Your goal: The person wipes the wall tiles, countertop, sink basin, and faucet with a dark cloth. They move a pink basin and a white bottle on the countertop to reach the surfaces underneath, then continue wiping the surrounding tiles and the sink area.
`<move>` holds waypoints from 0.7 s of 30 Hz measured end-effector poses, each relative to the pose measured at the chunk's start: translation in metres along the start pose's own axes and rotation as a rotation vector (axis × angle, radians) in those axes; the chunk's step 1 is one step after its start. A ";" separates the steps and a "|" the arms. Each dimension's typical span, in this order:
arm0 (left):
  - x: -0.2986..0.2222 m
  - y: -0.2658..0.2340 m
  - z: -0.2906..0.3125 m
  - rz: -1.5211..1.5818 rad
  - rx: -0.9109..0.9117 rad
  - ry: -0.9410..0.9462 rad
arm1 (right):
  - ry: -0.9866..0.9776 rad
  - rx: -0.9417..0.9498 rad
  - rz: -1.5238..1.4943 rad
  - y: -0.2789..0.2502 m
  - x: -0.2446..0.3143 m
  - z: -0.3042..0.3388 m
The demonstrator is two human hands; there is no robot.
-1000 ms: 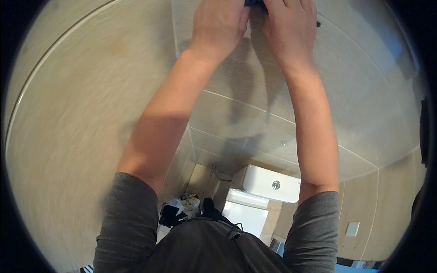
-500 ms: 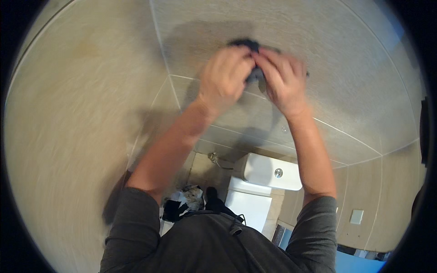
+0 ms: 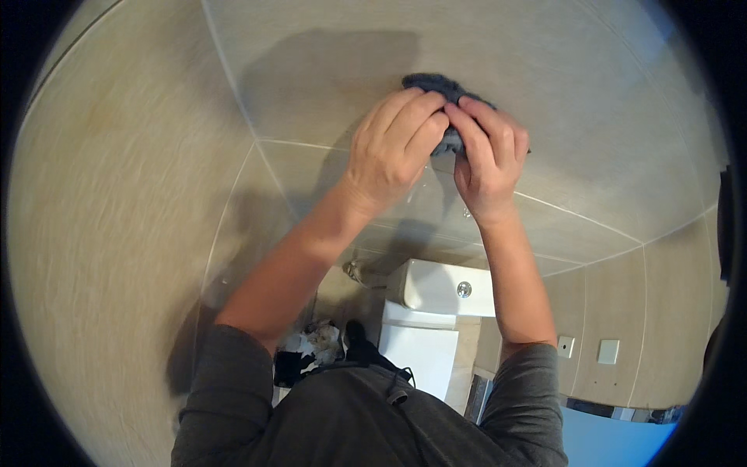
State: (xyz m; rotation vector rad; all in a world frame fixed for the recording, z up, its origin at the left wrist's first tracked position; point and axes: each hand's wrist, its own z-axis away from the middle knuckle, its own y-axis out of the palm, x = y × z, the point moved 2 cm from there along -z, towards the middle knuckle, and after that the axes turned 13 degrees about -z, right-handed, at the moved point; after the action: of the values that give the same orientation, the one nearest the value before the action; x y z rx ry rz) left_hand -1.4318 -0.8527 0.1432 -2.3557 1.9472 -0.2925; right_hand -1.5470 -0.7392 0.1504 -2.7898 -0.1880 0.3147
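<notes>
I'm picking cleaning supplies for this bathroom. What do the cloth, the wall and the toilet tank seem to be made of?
Cloth: dark grey, soft and nubby, likely microfibre or terry. It bunches under the left hand and right hand.
Wall: large beige tiles with thin pale grout lines and a faint sheen, probably glazed ceramic.
Toilet tank: smooth glossy white, probably porcelain.
</notes>
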 end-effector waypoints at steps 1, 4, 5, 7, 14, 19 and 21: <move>0.000 0.003 -0.010 -0.007 -0.037 -0.003 | 0.002 -0.020 0.005 0.000 -0.006 -0.005; -0.002 0.010 0.012 -0.049 -0.034 0.032 | -0.031 -0.045 0.011 0.007 -0.010 0.010; -0.002 0.010 0.024 -0.065 -0.024 0.042 | -0.046 -0.054 0.006 0.013 -0.008 0.021; 0.000 0.012 0.048 -0.057 -0.003 0.061 | -0.056 -0.012 -0.016 0.020 -0.003 0.042; 0.006 -0.004 -0.002 -0.010 0.006 0.102 | -0.027 -0.014 -0.063 -0.005 -0.008 -0.008; 0.012 -0.008 -0.071 -0.063 -0.092 0.084 | -0.017 -0.170 0.050 -0.011 -0.015 -0.070; 0.010 -0.005 -0.066 -0.112 -0.120 0.110 | -0.040 -0.184 0.061 -0.006 -0.018 -0.061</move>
State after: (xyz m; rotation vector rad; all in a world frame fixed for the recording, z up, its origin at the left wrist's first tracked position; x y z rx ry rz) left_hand -1.4380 -0.8576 0.2096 -2.5826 1.9331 -0.3278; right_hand -1.5509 -0.7551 0.2121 -2.9772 -0.1480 0.3867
